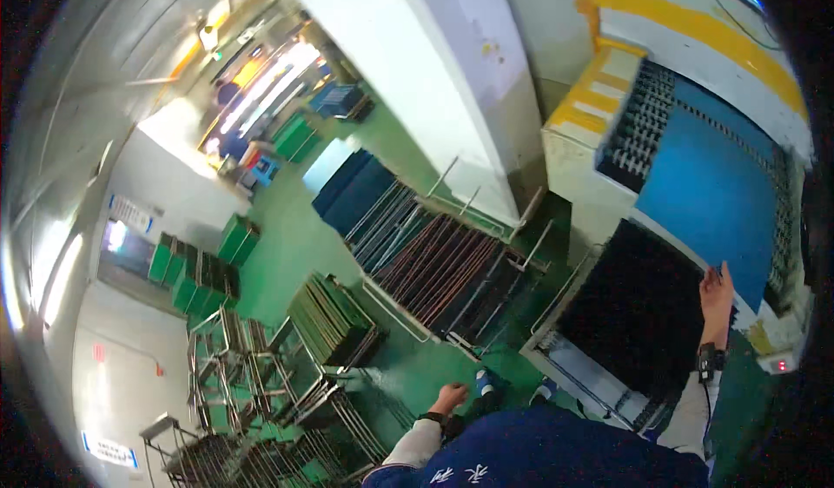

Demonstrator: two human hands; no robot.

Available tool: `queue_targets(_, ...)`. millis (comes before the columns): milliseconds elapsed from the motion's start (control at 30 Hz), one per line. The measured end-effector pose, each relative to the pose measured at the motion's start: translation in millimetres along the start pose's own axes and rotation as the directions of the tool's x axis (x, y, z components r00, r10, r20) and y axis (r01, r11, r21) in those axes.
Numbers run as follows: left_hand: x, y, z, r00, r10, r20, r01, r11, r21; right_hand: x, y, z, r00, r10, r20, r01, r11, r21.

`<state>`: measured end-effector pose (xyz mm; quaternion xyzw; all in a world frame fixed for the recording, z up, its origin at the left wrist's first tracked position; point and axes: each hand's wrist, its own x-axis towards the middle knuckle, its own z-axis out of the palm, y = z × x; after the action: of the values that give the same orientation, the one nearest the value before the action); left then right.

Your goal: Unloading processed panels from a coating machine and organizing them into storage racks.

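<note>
While left hand (452,398) hangs, sheet (711,188) adjoins right hand (716,295).

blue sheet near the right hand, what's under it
Dark rollers show beside the blue sheet, but whatever lies directly beneath it is covered and can't be seen.

Wide head cam, downward over L hand (451,398) & R hand (716,293)

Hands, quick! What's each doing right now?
Left hand: loosely curled, nothing visible in it.
Right hand: at the blue sheet; holding or not, can't tell.
</note>
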<state>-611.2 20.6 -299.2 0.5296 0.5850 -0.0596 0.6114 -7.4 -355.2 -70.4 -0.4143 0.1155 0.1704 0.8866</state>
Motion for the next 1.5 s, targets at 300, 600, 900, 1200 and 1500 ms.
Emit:
queue_targets(300,8.0,8.8,10.3,0.999,-0.002,0.037,-0.003,0.991,0.136,-104.9,40.0,44.4,0.998,-0.015,0.06,0.047,0.812,-0.582)
queue_targets(600,55.0,34.6,10.6,0.963,0.233,0.135,-0.256,0.948,0.19,-225.5,124.0,37.6,0.806,-0.131,0.577,0.585,0.025,-0.811)
queue_targets(900,44.8,33.5,-31.1,0.976,0.187,0.113,-0.203,0.967,0.153,-266.5,146.9,54.5,0.769,-0.064,0.636,0.563,-0.402,-0.722)
queue_targets(1200,55.7,7.0,-116.1,0.995,0.09,0.035,-0.096,0.907,0.409,-292.1,174.1,54.4,0.83,-0.103,0.548,0.425,-0.518,-0.742)
queue_targets(1500,51.7,-26.2,-174.2,0.957,0.289,0.015,-0.268,0.863,0.428,-312.8,194.6,60.2,0.792,-0.147,0.593,0.403,-0.604,-0.688)
